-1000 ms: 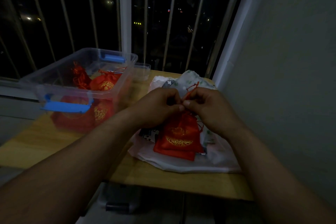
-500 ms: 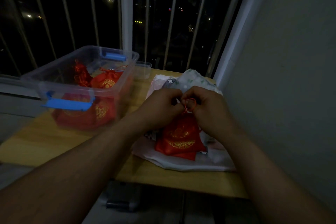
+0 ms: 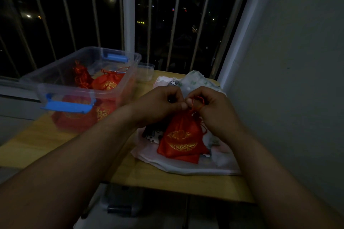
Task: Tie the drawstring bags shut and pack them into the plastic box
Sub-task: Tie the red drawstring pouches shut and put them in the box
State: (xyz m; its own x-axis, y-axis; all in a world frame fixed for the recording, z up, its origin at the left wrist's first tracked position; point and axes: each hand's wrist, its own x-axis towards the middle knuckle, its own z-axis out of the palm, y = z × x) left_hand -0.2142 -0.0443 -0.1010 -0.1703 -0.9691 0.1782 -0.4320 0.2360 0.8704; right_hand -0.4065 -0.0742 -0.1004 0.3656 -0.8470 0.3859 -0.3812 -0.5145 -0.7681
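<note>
One red drawstring bag (image 3: 181,136) is in hand. It stands upright on the pale cloth pile (image 3: 193,166) at the right of the table (image 3: 167,182), with its gathered neck up between our two hands. Its thin red cord (image 3: 200,100) loops up out of the neck. We judge this to be the tying step, with the knot being formed but not yet pulled snug.

Our left hand (image 3: 158,105) has its fingers curled, thumb and forefinger pinching the cord right at the bag's mouth. Our right hand (image 3: 216,111) is curled too and pinches the loop just to the right, so the fingertips (image 3: 189,101) of both hands nearly meet above the bag. The light is dim and the cord fine, so we cannot tell how the strands cross.

In our judgement the next move calls for drawing the cord apart to cinch the knot. We would then carry the bag left and farther away into the clear plastic box (image 3: 87,91), where several red bags (image 3: 108,82) already lie.

A second red bag (image 3: 188,158) seems to lie flat beneath the upright one. A small clear tub (image 3: 147,72) sits just behind the box, near the window bars (image 3: 175,24).
</note>
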